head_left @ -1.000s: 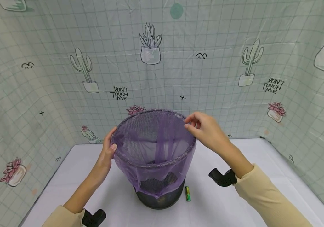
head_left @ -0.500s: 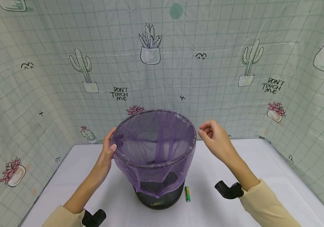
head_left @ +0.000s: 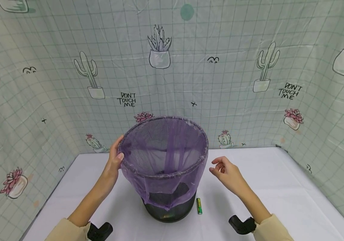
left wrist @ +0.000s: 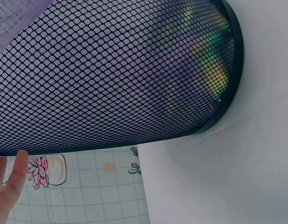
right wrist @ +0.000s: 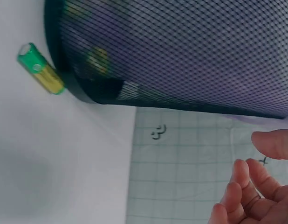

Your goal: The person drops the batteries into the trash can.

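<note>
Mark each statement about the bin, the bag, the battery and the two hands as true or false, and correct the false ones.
1. The left hand holds the rim of the mesh bin. True.
2. The right hand pinches the purple bag. False: it hangs beside the bin and holds nothing.
3. A green battery lies on the white table by the bin's base. True.
4. The battery lies inside the bin. False: it lies outside.

Black metal mesh bin (head_left: 167, 204); thin glossy purple plastic liner (head_left: 162, 157).
</note>
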A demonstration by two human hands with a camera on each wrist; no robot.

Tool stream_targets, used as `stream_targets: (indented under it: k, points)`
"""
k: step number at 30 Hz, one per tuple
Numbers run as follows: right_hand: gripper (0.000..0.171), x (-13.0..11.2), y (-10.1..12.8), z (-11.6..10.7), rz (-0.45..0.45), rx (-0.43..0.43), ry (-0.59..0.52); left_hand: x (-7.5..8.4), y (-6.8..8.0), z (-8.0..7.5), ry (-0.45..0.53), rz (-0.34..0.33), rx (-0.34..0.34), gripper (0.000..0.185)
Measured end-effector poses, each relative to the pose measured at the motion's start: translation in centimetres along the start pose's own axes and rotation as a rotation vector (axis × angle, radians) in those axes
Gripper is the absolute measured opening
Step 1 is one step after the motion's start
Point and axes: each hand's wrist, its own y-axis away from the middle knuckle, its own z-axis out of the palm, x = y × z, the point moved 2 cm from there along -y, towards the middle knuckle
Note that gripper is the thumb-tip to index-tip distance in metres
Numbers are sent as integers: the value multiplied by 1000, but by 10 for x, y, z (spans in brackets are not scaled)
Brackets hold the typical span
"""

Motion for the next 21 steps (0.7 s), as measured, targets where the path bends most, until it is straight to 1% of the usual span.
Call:
stream_targets:
  k: [7,14,21]
  points:
    - [29,19,11,22,77,-67,-18,1,1,0,3,5,3,64]
    - [34,33,20,43,90,-120,-40,1,0,-1,2,8,6,64]
    - [35,43,32,60,86,-227,-95,-1,0,0,4,-7,6,64]
